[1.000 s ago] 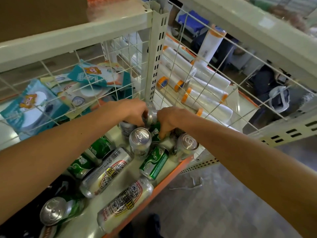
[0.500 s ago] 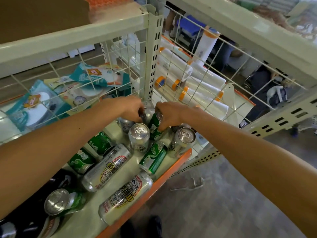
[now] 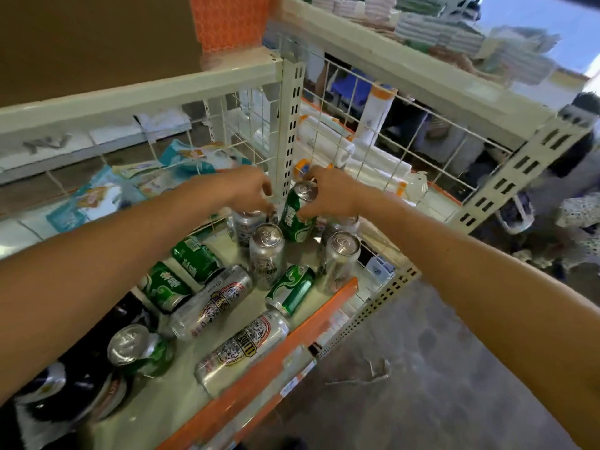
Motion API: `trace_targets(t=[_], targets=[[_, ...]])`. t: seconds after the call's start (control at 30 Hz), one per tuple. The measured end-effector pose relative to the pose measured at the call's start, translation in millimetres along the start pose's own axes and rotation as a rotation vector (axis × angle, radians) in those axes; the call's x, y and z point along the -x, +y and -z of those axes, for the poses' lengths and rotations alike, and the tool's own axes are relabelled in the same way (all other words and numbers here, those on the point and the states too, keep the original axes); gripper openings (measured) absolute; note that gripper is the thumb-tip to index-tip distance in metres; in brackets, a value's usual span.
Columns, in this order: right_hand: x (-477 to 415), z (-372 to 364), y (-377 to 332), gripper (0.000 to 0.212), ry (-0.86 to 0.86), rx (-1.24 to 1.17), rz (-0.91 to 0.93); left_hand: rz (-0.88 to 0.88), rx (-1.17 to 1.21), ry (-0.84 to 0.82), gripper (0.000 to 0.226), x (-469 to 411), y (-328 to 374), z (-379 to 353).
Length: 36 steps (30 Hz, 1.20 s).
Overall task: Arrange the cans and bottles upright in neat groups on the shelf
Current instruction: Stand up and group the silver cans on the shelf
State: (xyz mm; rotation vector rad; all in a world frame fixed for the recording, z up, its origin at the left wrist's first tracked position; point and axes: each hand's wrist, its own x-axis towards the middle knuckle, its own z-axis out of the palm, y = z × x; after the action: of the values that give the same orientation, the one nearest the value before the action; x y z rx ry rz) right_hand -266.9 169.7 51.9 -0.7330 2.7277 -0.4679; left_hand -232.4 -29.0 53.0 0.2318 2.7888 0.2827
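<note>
centre frame | right hand (image 3: 328, 196) fingers pinch green can (image 3: 296, 220), now lifted nearly upright | left hand (image 3: 248, 191) curled over silver can (image 3: 248, 224), hold unclear | corner group grows

White characters on the upright green can (image 3: 293, 222) and lying green cans (image 3: 194, 259), blurred beyond reading, ornate labels on the silver cans (image 3: 242, 347), lettering likewise illegible.

The upright silver can (image 3: 267, 254) at centre is shiny metal with a mirror-bright top; the lying green can (image 3: 194, 259) has glossy print. The shelf (image 3: 168, 410) and wire grid (image 3: 373, 125) are smooth cream-painted metal. At lower right the floor (image 3: 422, 368) looks rough, matt grey
</note>
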Motion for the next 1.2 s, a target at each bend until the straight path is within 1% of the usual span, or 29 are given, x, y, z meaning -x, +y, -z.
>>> trace_targets(t=[0.07, 0.2, 0.27, 0.33, 0.4, 0.47, 0.57, 0.73, 0.87, 0.93, 1.03, 1.2], targets=[[6.9, 9.1, -8.4, 0.074, 0.043, 0.005, 0.01, 0.019, -0.009, 0.044, 0.045, 19.6, 2.6, 3.2], [28.6, 26.7, -25.9, 0.065, 0.123, -0.005, 0.057, 0.087, -0.038, 0.095, 0.045, 68.7, 10.9, 8.2], [41.6, 31.3, -36.0, 0.065, 0.163, -0.009, 0.092, 0.133, -0.051, 0.112, 0.045, 94.9, 15.3, 8.7], [55.2, 33.9, -48.7, 0.066, 0.164, -0.036, 0.134, 0.193, -0.038, 0.134, 0.046, 123.4, 22.7, 9.6], [69.2, 35.4, -65.5, 0.06, 0.157, -0.049, 0.191, 0.248, -0.023, 0.147, 0.048, 154.0, 30.2, 11.7], [82.2, 34.9, -87.6, 0.058, 0.144, -0.042, 0.263, 0.311, -0.015, 0.157, 0.049, 188.3, 33.5, 13.3], [101.5, 30.6, -127.8, 0.073, 0.112, -0.048, 0.384, 0.424, -0.013, 0.19, 0.05, 241.0, 29.5, 12.8], [126.4, 14.4, -209.5, 0.081, 0.058, -0.045, 0.566, 0.628, 0.027, 0.221, 0.053, 338.7, 15.7, 11.8], [149.8, -3.6, -278.5, 0.077, -0.04, -0.088, 0.715, 0.768, 0.061, 0.262, 0.053, 414.5, 3.1, 4.2], [161.8, -17.5, -312.5, 0.079, -0.081, -0.105, 0.78, 0.843, 0.077, 0.283, 0.054, 452.6, -1.3, -4.5], [183.7, -40.3, -358.8, 0.082, -0.093, -0.113, 0.862, 0.949, 0.092, 0.298, 0.053, 506.7, -7.7, -21.0], [226.2, -84.6, -428.0, 0.068, -0.158, -0.079, 0.999, 1.095, 0.104, 0.323, 0.051, 594.4, -13.6, -55.5]])
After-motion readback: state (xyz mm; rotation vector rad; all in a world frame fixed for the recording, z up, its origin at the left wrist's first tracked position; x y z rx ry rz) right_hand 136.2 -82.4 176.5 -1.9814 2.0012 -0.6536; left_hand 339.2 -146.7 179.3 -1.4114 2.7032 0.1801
